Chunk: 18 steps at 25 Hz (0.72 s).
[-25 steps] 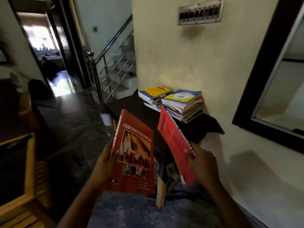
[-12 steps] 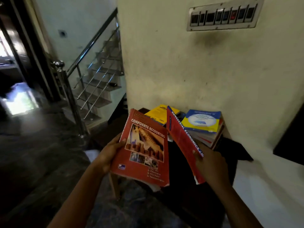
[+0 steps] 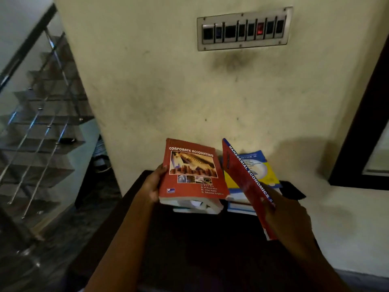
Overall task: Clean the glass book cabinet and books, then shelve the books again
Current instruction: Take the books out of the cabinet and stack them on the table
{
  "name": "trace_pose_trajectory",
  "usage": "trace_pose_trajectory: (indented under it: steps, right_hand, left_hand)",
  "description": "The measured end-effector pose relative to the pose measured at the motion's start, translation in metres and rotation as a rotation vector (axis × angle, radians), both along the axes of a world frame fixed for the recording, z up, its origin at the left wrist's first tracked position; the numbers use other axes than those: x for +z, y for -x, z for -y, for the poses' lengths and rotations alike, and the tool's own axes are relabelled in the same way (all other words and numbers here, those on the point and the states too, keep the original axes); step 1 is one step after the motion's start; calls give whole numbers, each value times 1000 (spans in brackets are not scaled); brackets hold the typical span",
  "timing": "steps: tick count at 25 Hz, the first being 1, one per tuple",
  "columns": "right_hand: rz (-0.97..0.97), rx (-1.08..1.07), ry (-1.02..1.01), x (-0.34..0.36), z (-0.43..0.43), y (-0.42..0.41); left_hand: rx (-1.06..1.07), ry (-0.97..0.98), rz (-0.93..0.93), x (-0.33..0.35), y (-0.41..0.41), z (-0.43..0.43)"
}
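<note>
My left hand (image 3: 152, 185) grips the left edge of a red book titled Corporate Accounting (image 3: 192, 170), held cover-up right over the left stack of books (image 3: 195, 208) on a dark table (image 3: 189, 245). Whether it rests on that stack I cannot tell. My right hand (image 3: 284, 213) holds a second red book, Managerial Economics (image 3: 246, 182), tilted on edge with its spine facing me, in front of the right stack topped by a blue and yellow book (image 3: 263, 167). The dark frame of the glass cabinet (image 3: 362, 123) shows at the right edge.
A cream wall rises just behind the table, with a switch panel (image 3: 244, 28) high up. A staircase with a steel railing (image 3: 40, 114) fills the left. Dark floor lies below it.
I have stepped closer to the table. Both hands carried their books forward, and the Corporate Accounting book now sits over the left stack and hides its yellow top book.
</note>
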State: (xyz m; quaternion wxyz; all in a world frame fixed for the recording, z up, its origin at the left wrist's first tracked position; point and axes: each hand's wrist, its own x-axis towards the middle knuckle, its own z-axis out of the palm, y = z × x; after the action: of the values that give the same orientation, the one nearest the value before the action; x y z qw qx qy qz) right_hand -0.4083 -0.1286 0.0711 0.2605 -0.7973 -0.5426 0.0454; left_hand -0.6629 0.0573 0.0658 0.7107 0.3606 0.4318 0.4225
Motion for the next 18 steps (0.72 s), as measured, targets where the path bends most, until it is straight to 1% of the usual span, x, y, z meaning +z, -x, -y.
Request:
trace_pose_trajectory:
  steps: [2, 5, 8, 10, 11, 12, 13, 14, 15, 16, 17, 18]
  right_hand:
    - [41, -14, 11, 5, -15, 1]
    - [-4, -7, -33, 3, -36, 8]
    - [-4, -11, -81, -8, -51, 19]
    - [9, -25, -79, -12, -56, 25]
    - [8, -36, -61, -11, -58, 28]
    - [11, -47, -46, -11, -61, 31]
    - [21, -67, -48, -9, -64, 37]
    - [23, -89, -62, -6, -66, 44]
    - [10, -109, -59, -3, -69, 53]
    - [-8, -126, -56, 0, -71, 63]
    - [-14, -127, -52, 3, -73, 73]
    - [12, -118, -72, 6, -77, 87]
  left_hand:
    - [-26, 27, 7, 2, -2, -34]
    - [-38, 99, -64, -11, -11, -67]
    - [-50, 141, -269, -41, -13, -82]
    - [-127, 146, -324, -53, -9, -86]
    - [-130, 77, -384, -58, -7, -91]
    - [-140, -46, -525, -61, -6, -95]
    - [-146, -201, -740, -66, -2, -97]
    - [-128, -371, -857, -66, -3, -89]
    - [-154, -496, -778, -59, -10, -69]
    - [-252, -485, -559, -48, -17, -41]
    - [-371, -378, -307, -36, -27, -19]
    - [-423, -228, -92, -20, -39, 2]
